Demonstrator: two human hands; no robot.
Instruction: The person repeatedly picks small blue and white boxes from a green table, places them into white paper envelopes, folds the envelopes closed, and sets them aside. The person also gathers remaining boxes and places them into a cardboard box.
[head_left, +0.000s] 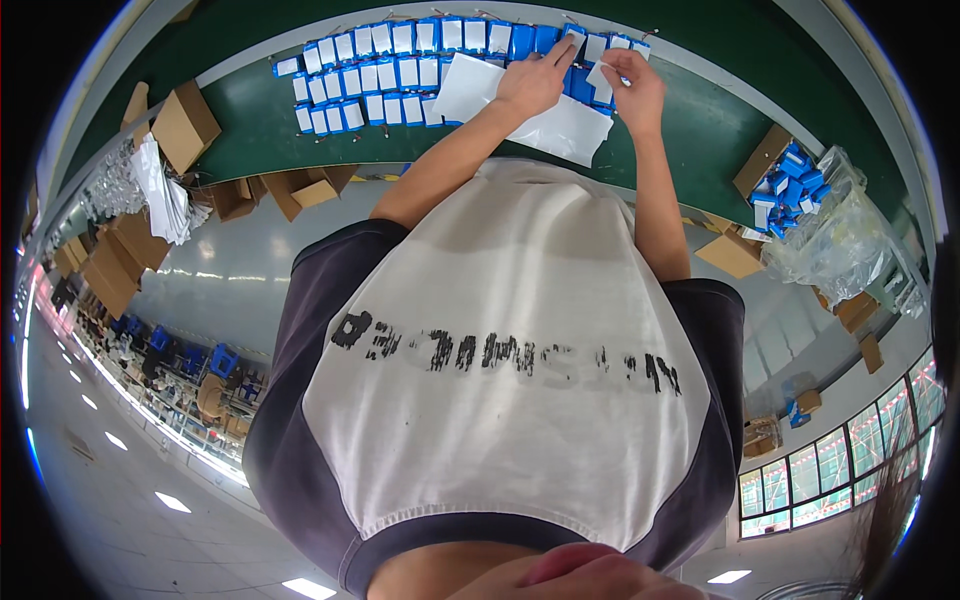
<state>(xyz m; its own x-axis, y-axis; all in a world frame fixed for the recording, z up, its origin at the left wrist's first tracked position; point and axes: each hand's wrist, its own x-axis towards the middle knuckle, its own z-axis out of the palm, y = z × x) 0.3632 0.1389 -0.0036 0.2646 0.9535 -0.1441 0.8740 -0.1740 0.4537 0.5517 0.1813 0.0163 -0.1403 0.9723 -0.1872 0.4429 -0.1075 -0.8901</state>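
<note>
While a white sheet lies on blue packs near twelve o'clock, the left hand touches one, two fingers straight. The right hand pinches a white label.

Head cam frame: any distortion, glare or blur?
Head view: strong fisheye, green table bowed into an arc, corners black; head view: ceiling lights blown out white, pale glare on the grey floor; head view: left hand and right hand fairly sharp, hair strands at lower right smeared.
</note>
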